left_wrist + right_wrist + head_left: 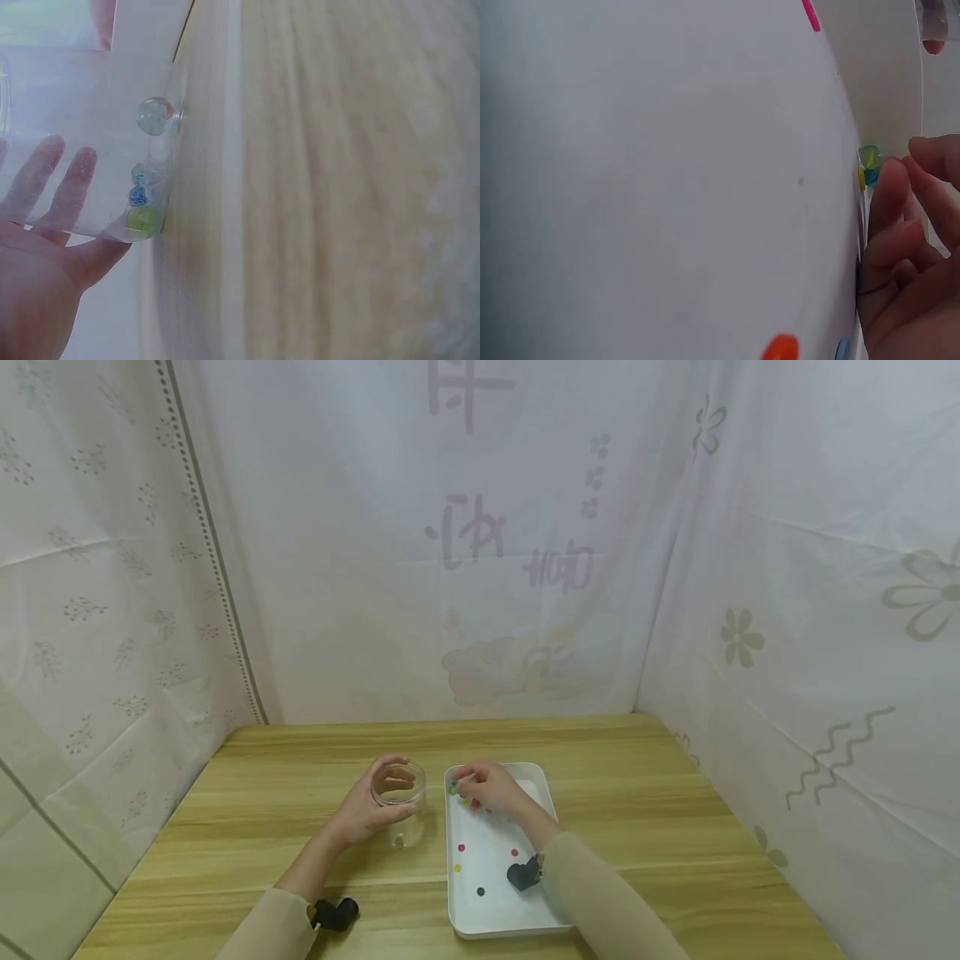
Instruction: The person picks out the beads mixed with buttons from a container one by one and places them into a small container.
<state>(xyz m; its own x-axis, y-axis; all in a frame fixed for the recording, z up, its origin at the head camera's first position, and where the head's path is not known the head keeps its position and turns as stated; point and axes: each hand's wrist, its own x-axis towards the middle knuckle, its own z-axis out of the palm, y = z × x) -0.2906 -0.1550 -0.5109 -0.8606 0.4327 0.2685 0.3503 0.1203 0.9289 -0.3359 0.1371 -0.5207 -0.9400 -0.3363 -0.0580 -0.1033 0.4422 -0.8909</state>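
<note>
My left hand (371,806) grips a clear plastic jar (411,822) around its side, thumb and fingers spread about the wall. In the left wrist view, a clear marble (155,116), small blue beads (138,196) and a yellow-green marble (142,221) lie at the jar's bottom. Over the far left corner of a white tray (487,918), my right hand (491,789) has its fingers bent down. Its fingertips are right at a green-yellow marble (870,156) and a blue bead (871,177); I cannot tell whether they pinch one.
Flat round chips lie scattered in the tray: a pink one (461,847), a yellow one (457,867), a black one (481,892) and a red one (514,852). The tray stands on a wooden table (360,743), right of the jar. Patterned curtains (480,610) enclose the table's back and sides.
</note>
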